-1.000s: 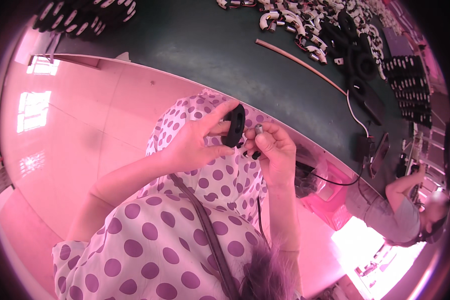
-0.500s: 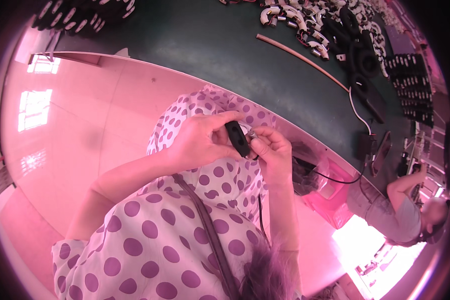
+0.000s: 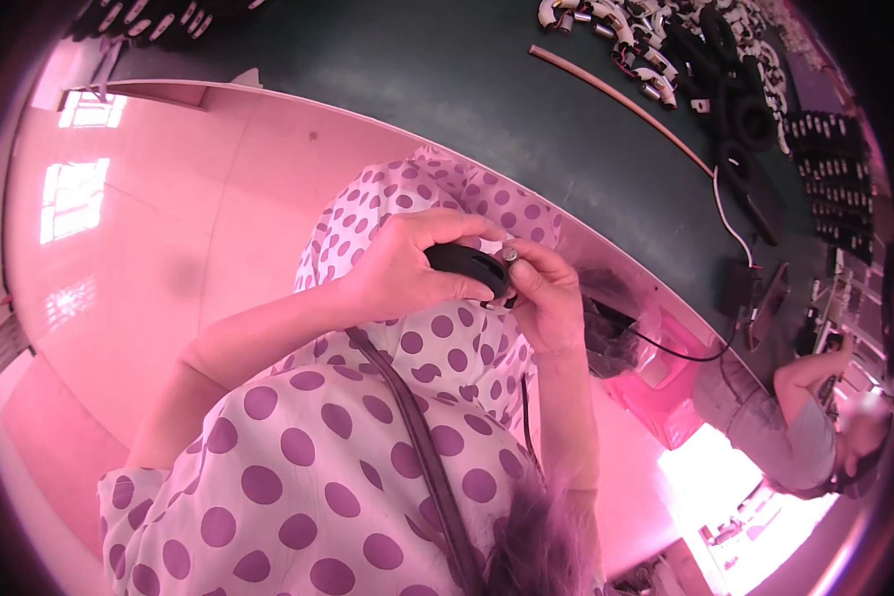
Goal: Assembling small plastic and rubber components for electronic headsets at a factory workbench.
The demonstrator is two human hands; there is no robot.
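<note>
Above my lap, near the table's edge, my left hand [image 3: 392,268] grips a smooth black rounded plastic housing [image 3: 470,264] between thumb and fingers. My right hand [image 3: 549,303] is closed at the housing's right end, pinching a small silver cylinder-shaped part [image 3: 510,254], which looks like a tiny motor. A little whitish material shows below the housing, between both hands; its shape is mostly hidden by my fingers. Whether the silver part touches the housing I cannot make out.
On the dark green table [image 3: 417,74] lie a thin copper-coloured rod [image 3: 621,102] joined to a white cable, white curved parts [image 3: 651,74] with silver cylinders, and black housings [image 3: 750,199]. A pink container [image 3: 670,382] stands below; another person [image 3: 795,422] sits at right.
My left hand has turned the black housing from steeply slanted to nearly level. The silver part in my right hand now points more upward. The table appears shifted slightly up and right.
</note>
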